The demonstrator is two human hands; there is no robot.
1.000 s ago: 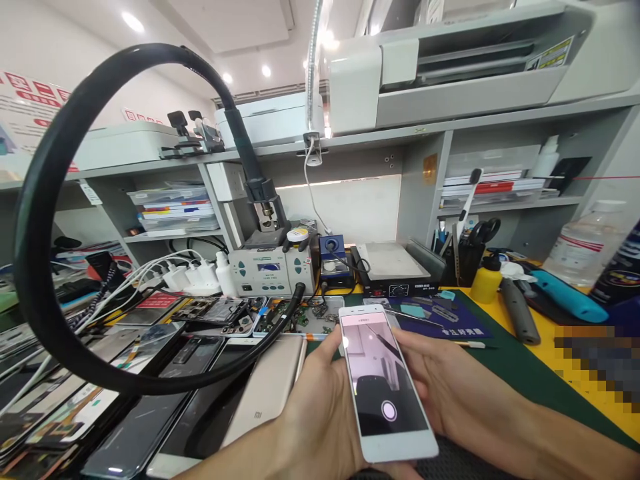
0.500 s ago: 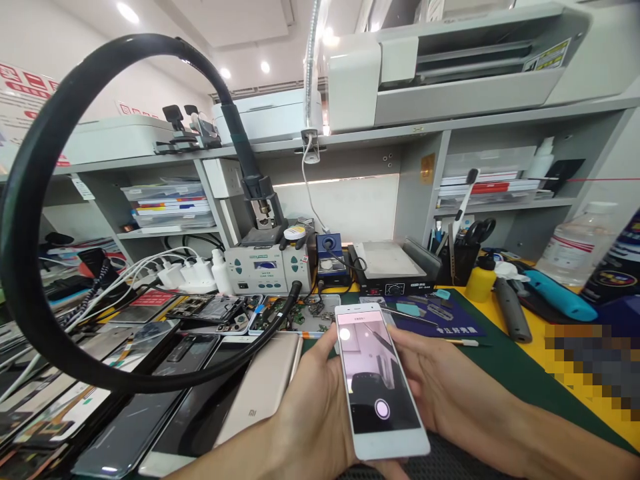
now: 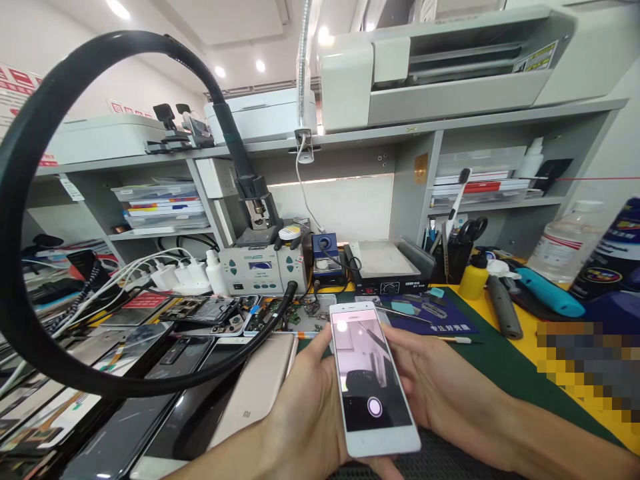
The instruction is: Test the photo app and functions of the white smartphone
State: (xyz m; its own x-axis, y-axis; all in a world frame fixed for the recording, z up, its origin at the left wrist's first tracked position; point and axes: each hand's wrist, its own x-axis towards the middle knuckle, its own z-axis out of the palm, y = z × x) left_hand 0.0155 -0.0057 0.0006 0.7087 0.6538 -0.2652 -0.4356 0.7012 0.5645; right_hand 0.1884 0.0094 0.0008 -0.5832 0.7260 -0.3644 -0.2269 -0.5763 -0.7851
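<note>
I have both hands wrapped round one white phone (image 3: 383, 441), held tilted in front of me at the near side of the bench. The left hand (image 3: 313, 393) cups its left edge, thumb laid along the side and fingertips showing beneath the bottom end; the right hand (image 3: 430, 367) grips the right edge, its fingers partly hidden behind. The phone is a slim, smooth slab with rounded corners and a glossy lit screen: a pinkish camera view, dark lower down, with a round pale button.

Under its lower end I make out a black pad (image 3: 440, 460) with a bumpy texture, and beside the right hand a matte green mat (image 3: 505, 373). Next to the left wrist lies a gold phone (image 3: 260, 387) with a satin back, and a thick, rubbery black hose (image 3: 17, 220) loops over the screens and frames on that side. Beyond, I see a shallow tray (image 3: 327, 308) of small circuit boards, a deep-blue mat (image 3: 465, 325), a squat yellow bottle (image 3: 473, 280), a boxy grey machine (image 3: 240, 270) and a flat metal plate (image 3: 383, 259). Furthest off, a hard grey shelf (image 3: 350, 138) carries a bulky, cream-coloured printer (image 3: 450, 101).
</note>
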